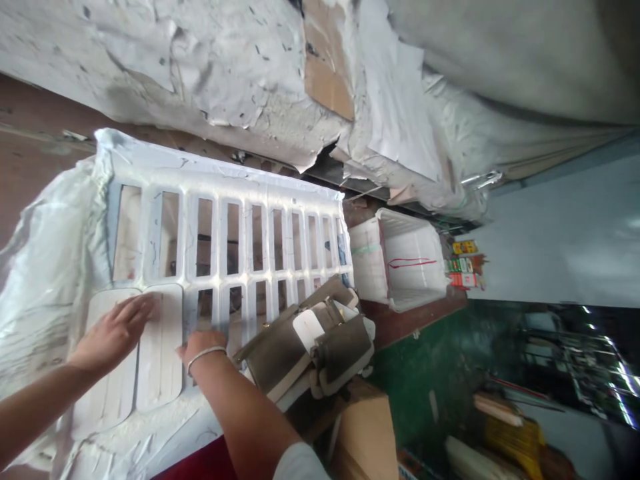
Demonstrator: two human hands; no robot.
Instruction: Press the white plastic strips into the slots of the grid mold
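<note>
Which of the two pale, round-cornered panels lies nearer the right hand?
The picture's right panel: its edge is beside the right hand, while the left panel lies farther away.

Left hand [114, 327] lies palm-down, right hand [204, 343] seemingly curled.

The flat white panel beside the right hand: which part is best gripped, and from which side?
Probably the long right edge of the white panel, coming from the right, over the slotted frame. The panel lies flat; its left edge runs close beside the neighbouring panel, leaving little finger room, whereas the right hand is next to the right edge.
</note>
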